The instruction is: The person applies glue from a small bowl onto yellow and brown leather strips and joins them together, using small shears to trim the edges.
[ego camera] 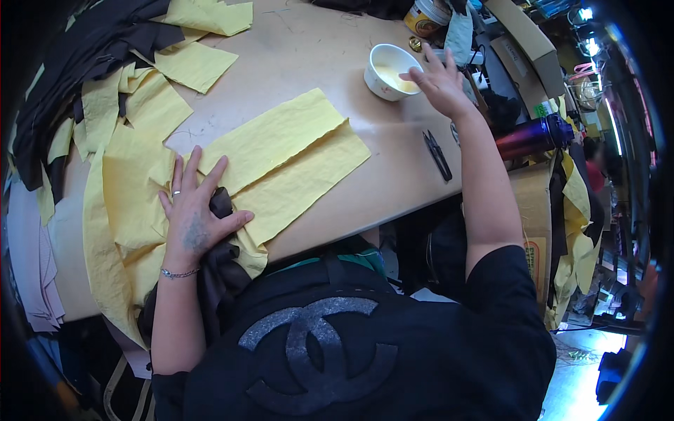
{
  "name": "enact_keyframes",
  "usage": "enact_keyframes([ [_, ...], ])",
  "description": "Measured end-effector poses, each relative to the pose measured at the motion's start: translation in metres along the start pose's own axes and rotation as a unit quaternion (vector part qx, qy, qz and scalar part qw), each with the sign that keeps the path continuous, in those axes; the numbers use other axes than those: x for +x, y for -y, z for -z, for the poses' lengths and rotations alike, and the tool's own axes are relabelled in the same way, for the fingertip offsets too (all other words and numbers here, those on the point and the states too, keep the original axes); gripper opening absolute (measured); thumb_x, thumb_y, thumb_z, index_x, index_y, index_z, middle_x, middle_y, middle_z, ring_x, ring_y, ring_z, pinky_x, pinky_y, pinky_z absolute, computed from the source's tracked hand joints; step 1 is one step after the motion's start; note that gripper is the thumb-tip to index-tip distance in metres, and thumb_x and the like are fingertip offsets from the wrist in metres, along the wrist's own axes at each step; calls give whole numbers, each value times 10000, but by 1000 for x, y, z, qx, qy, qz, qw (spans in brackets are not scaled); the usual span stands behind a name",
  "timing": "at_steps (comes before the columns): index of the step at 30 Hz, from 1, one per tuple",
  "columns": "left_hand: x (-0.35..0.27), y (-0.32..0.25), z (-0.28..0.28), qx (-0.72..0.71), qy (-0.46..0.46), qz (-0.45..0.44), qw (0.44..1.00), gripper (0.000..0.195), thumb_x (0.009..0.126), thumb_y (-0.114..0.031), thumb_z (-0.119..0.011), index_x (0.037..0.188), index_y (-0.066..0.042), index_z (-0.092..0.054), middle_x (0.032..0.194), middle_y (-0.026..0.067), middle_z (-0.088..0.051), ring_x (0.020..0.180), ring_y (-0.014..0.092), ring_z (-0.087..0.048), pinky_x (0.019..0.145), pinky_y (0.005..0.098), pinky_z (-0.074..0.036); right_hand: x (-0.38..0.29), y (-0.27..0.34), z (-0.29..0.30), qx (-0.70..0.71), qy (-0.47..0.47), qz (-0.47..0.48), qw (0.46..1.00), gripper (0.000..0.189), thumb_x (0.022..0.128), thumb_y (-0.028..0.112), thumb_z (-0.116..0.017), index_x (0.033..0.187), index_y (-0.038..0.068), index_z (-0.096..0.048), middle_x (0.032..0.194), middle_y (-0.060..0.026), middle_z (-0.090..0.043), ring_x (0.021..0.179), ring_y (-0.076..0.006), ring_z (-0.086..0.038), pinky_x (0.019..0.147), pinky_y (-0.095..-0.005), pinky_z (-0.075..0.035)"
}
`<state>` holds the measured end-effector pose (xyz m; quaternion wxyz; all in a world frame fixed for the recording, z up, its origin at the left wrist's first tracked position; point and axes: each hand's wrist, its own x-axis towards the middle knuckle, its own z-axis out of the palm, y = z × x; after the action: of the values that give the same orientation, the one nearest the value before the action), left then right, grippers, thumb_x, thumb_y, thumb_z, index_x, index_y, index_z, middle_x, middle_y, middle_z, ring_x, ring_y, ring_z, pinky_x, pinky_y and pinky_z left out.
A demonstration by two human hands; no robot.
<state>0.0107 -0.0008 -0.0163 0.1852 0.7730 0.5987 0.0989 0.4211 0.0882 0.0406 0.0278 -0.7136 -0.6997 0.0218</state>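
My left hand (197, 216) lies with fingers spread on a yellow fabric piece (295, 158), pressing it against the table. Dark brown cloth (224, 263) bunches beside its thumb and hangs over the table edge. Along the fabric piece runs a folded or overlapped edge. At the upper right, my right hand (439, 84) hovers by the rim of a white bowl (376, 79), fingers apart and holding nothing that I can see. A pale yellowish substance (389, 76) sits inside the bowl. Thread snips (437, 156) rest on the table below that hand.
More yellow and dark cloth (68, 79) is heaped at the left. Behind the bowl stands a plastic tub (425, 18). A purple metal bottle (532, 138) lies to the right, above a cardboard box (529, 210). The wooden table (295, 47) has its near edge close to my body.
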Motion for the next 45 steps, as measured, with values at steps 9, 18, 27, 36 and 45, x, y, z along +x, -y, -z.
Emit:
enact_keyframes([
  [9, -1, 1, 2, 3, 7, 7, 1000, 867, 537, -538, -753, 1303, -237, -476, 1465, 105, -230, 1367, 352, -129, 952, 722, -114, 41, 9, -6, -94, 69, 51, 992, 820, 758, 803, -194, 1056, 213, -681, 1507, -52, -105, 1377, -308, 115, 1046, -610, 12],
  [18, -1, 1, 2, 6, 8, 7, 1000, 871, 538, -547, -750, 1306, -245, -472, 1467, 94, -228, 1367, 357, -129, 950, 724, -113, 44, 20, -17, -35, 76, 41, 996, 847, 737, 825, -157, 1008, 234, -700, 1508, -31, -110, 1376, -316, 109, 1055, -587, 28],
  [27, 0, -1, 2, 12, 15, 9, 1000, 868, 541, -528, -755, 1310, -249, -467, 1464, 96, -234, 1364, 361, -131, 958, 717, -112, 28, -28, -3, 321, 47, -39, 945, 787, 768, 798, -194, 912, 219, -708, 1471, -101, -230, 1376, -329, 84, 1062, -544, 70],
  [36, -1, -1, 3, 11, 8, 6, 1000, 862, 536, -523, -760, 1302, -248, -474, 1458, 105, -237, 1361, 363, -136, 950, 724, -116, -27, -1, 53, -224, -187, 194, 937, 523, 811, 617, -473, 917, 153, -689, 1446, -50, -292, 1375, -334, -61, 1053, -587, -92],
  [45, -1, 1, 3, 2, 7, 10, 1000, 866, 526, -526, -763, 1296, -248, -480, 1457, 103, -239, 1364, 356, -130, 956, 721, -103, -66, 96, -32, 39, -118, 228, 966, 574, 715, 651, -562, 1027, 182, -668, 1453, -112, -238, 1365, -387, -25, 1033, -626, -109],
])
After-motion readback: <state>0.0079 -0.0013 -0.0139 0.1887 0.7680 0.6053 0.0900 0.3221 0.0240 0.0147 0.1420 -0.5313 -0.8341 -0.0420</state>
